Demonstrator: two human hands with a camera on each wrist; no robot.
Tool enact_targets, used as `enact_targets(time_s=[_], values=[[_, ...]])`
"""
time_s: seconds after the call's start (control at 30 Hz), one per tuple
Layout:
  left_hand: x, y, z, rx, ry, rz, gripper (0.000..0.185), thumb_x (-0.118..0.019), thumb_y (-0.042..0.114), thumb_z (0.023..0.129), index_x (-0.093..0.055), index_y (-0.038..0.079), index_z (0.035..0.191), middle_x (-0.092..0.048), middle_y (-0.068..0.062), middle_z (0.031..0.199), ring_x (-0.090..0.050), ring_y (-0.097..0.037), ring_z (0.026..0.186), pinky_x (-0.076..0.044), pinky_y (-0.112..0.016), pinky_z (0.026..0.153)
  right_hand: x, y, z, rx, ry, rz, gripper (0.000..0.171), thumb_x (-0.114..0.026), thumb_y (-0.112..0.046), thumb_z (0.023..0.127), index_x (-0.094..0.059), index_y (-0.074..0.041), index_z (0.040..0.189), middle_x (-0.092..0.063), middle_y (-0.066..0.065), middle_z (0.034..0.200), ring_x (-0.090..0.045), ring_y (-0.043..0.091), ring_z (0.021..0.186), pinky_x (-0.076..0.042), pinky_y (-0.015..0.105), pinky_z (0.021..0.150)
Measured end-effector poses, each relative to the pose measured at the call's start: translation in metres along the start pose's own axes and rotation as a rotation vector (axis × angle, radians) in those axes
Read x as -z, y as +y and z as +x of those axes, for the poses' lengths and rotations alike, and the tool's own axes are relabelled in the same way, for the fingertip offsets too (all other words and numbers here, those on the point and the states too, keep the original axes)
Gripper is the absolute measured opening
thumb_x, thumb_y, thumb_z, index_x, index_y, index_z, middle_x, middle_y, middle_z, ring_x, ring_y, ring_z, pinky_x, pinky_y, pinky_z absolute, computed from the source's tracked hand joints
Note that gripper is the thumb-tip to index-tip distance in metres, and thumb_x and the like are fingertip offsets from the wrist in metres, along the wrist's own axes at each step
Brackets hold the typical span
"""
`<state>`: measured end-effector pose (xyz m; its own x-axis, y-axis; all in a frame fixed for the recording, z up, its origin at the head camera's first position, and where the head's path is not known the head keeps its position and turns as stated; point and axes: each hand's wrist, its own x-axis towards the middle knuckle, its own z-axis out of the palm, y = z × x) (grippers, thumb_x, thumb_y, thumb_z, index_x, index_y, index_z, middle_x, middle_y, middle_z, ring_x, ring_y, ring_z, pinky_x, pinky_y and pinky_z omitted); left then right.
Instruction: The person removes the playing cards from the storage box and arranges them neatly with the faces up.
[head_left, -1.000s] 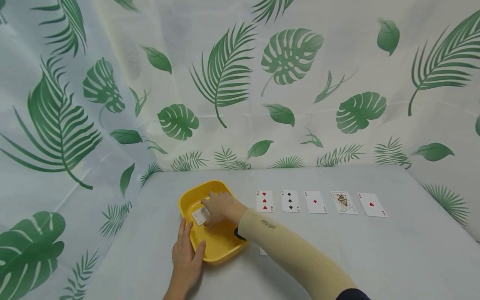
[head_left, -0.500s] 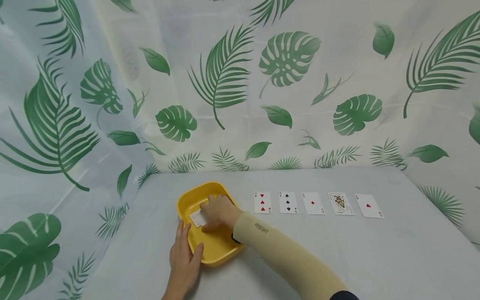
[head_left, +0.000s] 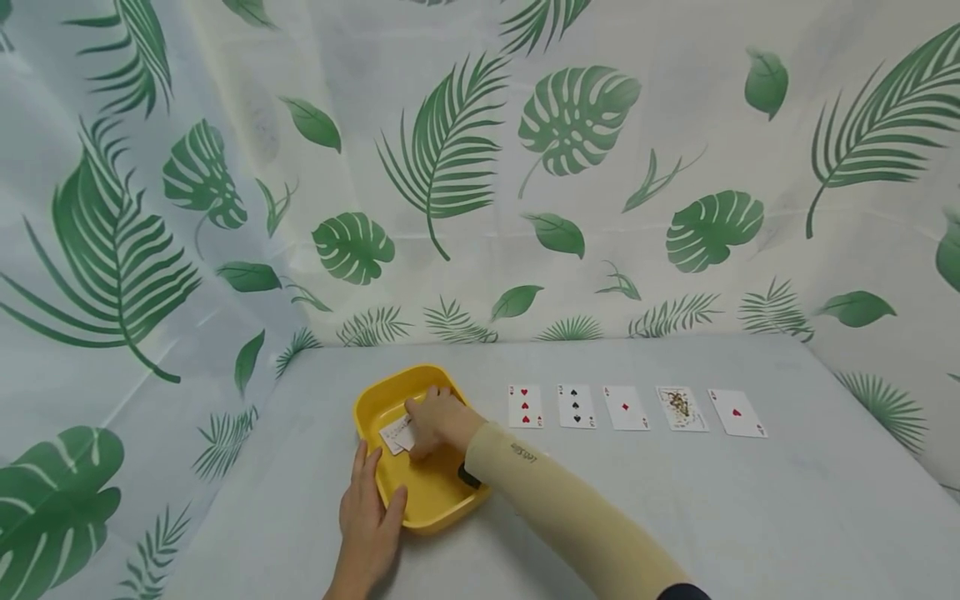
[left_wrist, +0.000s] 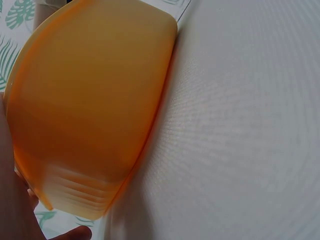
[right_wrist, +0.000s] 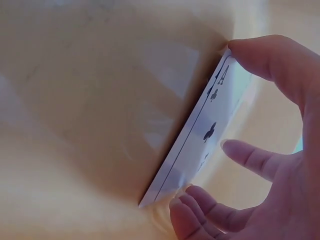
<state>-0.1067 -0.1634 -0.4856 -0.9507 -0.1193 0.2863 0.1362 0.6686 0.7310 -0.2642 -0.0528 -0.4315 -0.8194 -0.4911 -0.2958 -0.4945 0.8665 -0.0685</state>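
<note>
A yellow plastic tray (head_left: 442, 508) with raised walls stands on the table, and white playing cards (head_left: 397, 433) lie inside it. My right hand (head_left: 438, 425) reaches into the tray. In the right wrist view its thumb meets one end of an ace of clubs (right_wrist: 209, 132) while fingertips meet the other end; the long edge nearer the camera shows at least one more card under it. My left hand (head_left: 367, 504) rests against the tray's left side and near corner with fairly straight fingers. The left wrist view shows the tray's outer wall (left_wrist: 95, 90) beside that hand.
Right of the tray runs a row of face-up cards: three of hearts (head_left: 525, 406), three of spades (head_left: 577, 406), ace of diamonds (head_left: 626, 407), an ornate picture card (head_left: 681, 408) and ace of hearts (head_left: 738, 412). A leaf-print cloth (head_left: 465, 192) hangs behind the pale table (head_left: 675, 492).
Inside the tray my right hand shifts slightly, and the cards by its fingers fan apart a little more. My left hand keeps its place on the tray. The head view tilts slightly.
</note>
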Motion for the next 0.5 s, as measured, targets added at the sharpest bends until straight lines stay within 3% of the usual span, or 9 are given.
enact_targets(time_s=[0.23,0.5], values=[[-0.0010,-0.0002,-0.0020,0.015,-0.011,0.005,0.059,-0.055,0.020,0.103,-0.030,0.003,0.153,-0.013,-0.017,0.166,-0.028,-0.046,0.141,-0.021,-0.067,0.106,-0.0020,-0.0014,-0.0012,-0.019,-0.010,0.031,0.087,-0.080,-0.054,0.077,-0.046,-0.021,0.151,-0.047,0.017,0.136,-0.048,0.032,0.116,-0.045,0.046,0.101],[-0.0006,0.0002,0.0002,-0.014,0.005,0.012,0.059,-0.055,0.020,0.103,-0.030,0.001,0.153,-0.016,-0.020,0.165,-0.030,-0.047,0.140,-0.023,-0.067,0.104,0.0006,-0.0011,-0.0023,0.056,0.045,-0.042,0.079,-0.077,-0.056,0.079,-0.052,-0.022,0.146,-0.051,0.014,0.132,-0.050,0.031,0.114,-0.042,0.044,0.103]])
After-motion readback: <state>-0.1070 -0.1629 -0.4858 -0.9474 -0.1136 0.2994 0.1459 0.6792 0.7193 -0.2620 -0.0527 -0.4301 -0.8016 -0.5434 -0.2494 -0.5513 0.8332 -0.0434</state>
